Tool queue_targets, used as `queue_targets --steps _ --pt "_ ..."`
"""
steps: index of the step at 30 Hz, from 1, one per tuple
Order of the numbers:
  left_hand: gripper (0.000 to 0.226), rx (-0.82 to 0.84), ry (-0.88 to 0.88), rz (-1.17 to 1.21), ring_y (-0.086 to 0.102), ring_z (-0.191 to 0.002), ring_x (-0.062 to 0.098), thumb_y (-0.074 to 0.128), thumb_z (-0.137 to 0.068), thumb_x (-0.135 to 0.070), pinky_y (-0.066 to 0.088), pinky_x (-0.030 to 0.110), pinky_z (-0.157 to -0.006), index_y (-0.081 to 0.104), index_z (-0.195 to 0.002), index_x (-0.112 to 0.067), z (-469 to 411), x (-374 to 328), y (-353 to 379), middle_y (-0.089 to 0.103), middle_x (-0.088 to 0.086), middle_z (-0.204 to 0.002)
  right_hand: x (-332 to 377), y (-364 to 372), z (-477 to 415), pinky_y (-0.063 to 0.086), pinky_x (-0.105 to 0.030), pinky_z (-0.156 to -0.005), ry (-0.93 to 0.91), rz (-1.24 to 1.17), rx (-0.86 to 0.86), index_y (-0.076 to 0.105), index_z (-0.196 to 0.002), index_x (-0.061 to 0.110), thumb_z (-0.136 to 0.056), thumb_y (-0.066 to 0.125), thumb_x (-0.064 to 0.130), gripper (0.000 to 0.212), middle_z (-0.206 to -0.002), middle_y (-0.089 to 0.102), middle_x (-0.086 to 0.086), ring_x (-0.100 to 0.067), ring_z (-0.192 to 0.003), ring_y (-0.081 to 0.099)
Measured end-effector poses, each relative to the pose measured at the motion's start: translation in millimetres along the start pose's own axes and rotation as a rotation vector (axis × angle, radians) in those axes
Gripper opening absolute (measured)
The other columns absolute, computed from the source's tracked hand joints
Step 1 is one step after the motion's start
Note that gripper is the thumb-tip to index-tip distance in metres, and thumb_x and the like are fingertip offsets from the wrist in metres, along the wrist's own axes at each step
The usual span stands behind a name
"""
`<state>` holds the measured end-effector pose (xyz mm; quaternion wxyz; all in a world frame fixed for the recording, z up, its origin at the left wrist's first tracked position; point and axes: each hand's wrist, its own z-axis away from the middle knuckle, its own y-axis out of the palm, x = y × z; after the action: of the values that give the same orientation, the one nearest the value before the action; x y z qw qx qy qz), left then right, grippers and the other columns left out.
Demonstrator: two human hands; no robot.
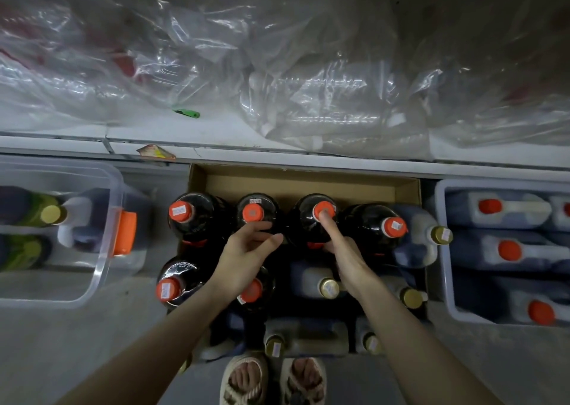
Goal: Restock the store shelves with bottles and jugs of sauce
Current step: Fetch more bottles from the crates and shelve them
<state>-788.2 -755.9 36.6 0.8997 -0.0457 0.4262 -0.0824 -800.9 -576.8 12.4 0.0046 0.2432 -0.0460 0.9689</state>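
Dark orange-capped sauce bottles (200, 219) stand in the brown cardboard box (407, 188) mid-frame. The left hand (246, 250) rests loose-fingered on one; the right hand (345, 250) thumbs another's cap, grasp unclear. Pick-up seems underway; lifting likely needs firm neck grips.

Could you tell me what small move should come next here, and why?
Probably the right hand should grip the neck of the dark bottle whose orange cap one finger touches, then lift it from the cardboard box: nothing covers it.
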Motion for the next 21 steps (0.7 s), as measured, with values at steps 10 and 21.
queue_targets --steps 10,21 --pt "0.024 0.034 0.016 -0.005 0.066 -0.092 0.004 0.064 -0.090 -0.025 0.048 0.010 -0.073 0.064 -0.112 -0.018 -4 -2 -2 0.070 -0.003 -0.099 19 19 -29 0.044 -0.046 -0.103 -0.106 -0.224 -0.052 0.063 -0.117 0.018 -0.034 0.067 0.089 0.109 -0.101 0.070 -0.005 -0.022 -0.101 0.064" --pt "0.025 0.021 0.046 0.068 0.064 -0.091 0.014 0.066 -0.089 -0.021 0.050 0.016 -0.074 0.064 -0.111 -0.012 36 -61 -22 0.069 0.011 -0.104 74 11 55 0.050 -0.022 -0.072 -0.349 -0.133 -0.078 0.069 -0.082 0.020 -0.082 0.074 0.037 0.017 -0.078 0.072 0.006 -0.010 -0.080 0.066"
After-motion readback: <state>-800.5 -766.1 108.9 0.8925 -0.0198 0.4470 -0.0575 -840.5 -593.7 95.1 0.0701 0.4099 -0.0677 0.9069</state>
